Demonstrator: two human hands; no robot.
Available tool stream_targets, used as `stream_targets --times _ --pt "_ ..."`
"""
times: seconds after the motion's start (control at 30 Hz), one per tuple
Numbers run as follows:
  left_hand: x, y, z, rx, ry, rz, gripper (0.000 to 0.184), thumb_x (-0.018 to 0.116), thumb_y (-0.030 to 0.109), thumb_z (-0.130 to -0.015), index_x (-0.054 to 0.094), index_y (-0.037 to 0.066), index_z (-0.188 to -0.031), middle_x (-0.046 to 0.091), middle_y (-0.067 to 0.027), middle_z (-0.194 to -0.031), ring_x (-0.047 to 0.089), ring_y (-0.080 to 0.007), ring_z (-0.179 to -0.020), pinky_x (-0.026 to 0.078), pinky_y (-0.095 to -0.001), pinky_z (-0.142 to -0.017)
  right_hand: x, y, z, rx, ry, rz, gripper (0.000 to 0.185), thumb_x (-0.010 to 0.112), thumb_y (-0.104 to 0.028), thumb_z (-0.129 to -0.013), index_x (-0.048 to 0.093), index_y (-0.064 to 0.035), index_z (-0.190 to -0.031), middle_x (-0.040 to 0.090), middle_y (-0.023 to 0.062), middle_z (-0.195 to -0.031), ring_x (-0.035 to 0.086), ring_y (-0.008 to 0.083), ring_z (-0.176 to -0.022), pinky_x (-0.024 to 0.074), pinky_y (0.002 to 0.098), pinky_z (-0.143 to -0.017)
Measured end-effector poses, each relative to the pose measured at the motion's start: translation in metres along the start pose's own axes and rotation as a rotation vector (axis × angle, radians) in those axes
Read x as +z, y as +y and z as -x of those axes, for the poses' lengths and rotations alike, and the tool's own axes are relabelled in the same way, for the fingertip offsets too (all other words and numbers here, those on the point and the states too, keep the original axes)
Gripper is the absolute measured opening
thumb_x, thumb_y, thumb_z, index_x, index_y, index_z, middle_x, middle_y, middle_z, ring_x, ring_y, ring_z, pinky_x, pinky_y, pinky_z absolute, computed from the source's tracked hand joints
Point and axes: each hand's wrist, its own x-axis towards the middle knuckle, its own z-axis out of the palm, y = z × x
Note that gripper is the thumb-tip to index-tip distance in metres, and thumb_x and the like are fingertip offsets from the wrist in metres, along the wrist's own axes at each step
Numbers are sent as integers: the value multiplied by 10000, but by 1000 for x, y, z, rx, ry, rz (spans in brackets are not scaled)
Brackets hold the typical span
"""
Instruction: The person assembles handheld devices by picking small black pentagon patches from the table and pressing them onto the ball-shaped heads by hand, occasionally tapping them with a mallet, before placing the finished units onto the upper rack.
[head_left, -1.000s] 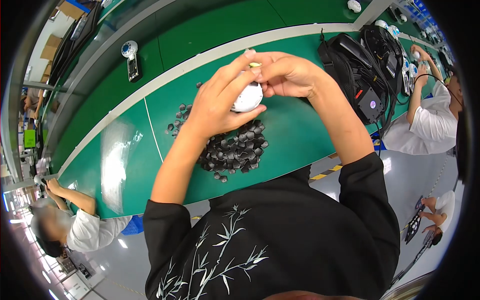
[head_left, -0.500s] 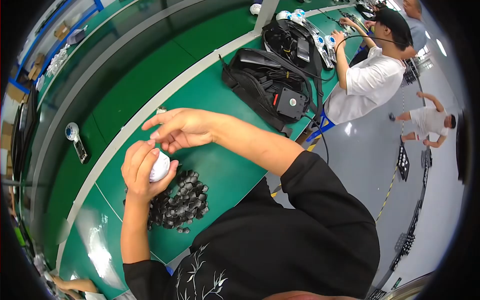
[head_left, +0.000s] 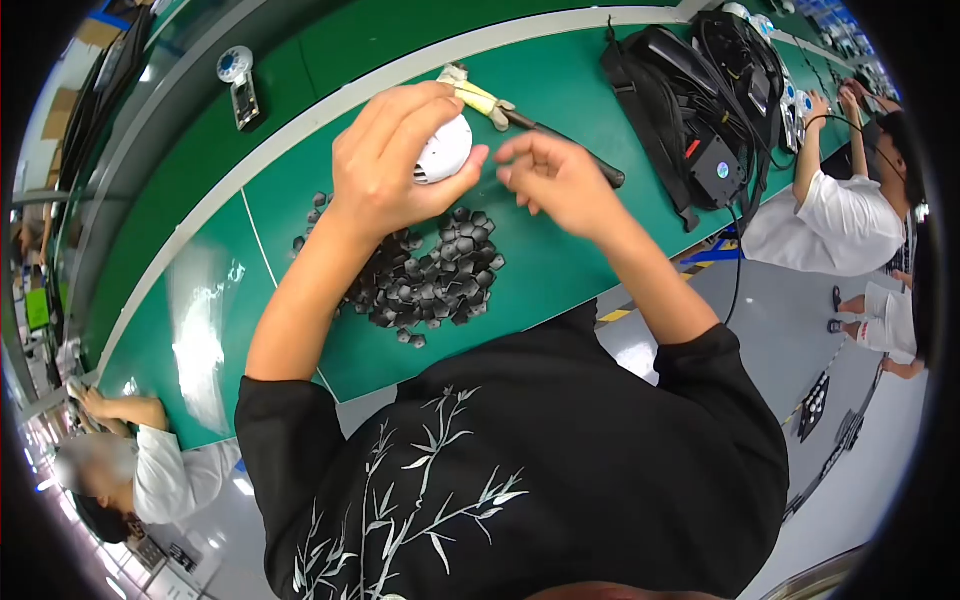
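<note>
My left hand (head_left: 380, 170) is closed around a white rounded plastic housing (head_left: 449, 148), fingers over its top and thumb against its lower edge. Slots and small holes show in the shell; part of it is hidden by the fingers. To the right, my right hand (head_left: 560, 185) hangs just apart from the housing, its fingers loosely bent and separated, with nothing visible in them. Below both hands lies a heap of small black pentagonal pieces (head_left: 440, 275) on the green table (head_left: 540, 270). Behind my right hand rests a hammer-like tool with yellow wrapping (head_left: 477, 98) and a dark handle (head_left: 575, 150).
A black bag (head_left: 650, 120) holding cables and a black box (head_left: 717, 170) lies on the right of the table. A white-and-blue device (head_left: 240, 85) stands beyond the pale table edge. Co-workers in white shirts sit at right (head_left: 835, 225) and lower left (head_left: 165, 475).
My view has turned, shifting the scene. My right hand has drawn back from above the housing to its right side. The hammer-like tool now shows. My left hand still holds the housing.
</note>
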Motion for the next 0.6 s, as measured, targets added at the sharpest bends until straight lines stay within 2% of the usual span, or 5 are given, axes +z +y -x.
stream_targets --times 0.13,0.33,0.47,0.53,0.6 --pt "1 8 2 75 28 -24 481 843 65 -591 636 29 -1023 662 -133 -1070 658 -257 -850 554 -332 -730 14 20 10 -14 15 231 146 609 -63 -868 660 -1 -990 604 29 -708 514 89 -585 425 226 -528" --pt "-2 7 2 71 -27 -39 477 849 78 -595 639 35 -1020 647 -132 -1084 648 -253 -858 551 -324 -720 32 21 22 -137 -22 543 128 611 -73 -866 675 -25 -966 594 49 -756 557 125 -640 470 253 -589" --pt "2 13 0 -27 -35 -79 472 855 80 -595 642 35 -1014 648 -128 -1065 644 -254 -864 547 -325 -723 43 43 20 -460 89 1042 161 636 -109 -840 688 -31 -971 608 93 -850 598 233 -701 496 341 -624" --pt "-1 11 1 2 -1 -85 419 820 99 -630 644 67 -1009 638 -78 -1071 627 -237 -857 528 -305 -722 49 41 16 -498 64 1115 178 581 -133 -837 674 -7 -922 580 166 -913 614 326 -776 529 425 -683" --pt "-7 9 4 -3 11 -44 457 832 105 -631 632 59 -1039 641 -96 -1077 632 -252 -872 532 -321 -738 55 49 11 -503 66 1177 153 579 -123 -831 663 -9 -889 585 158 -902 594 329 -741 519 417 -661"
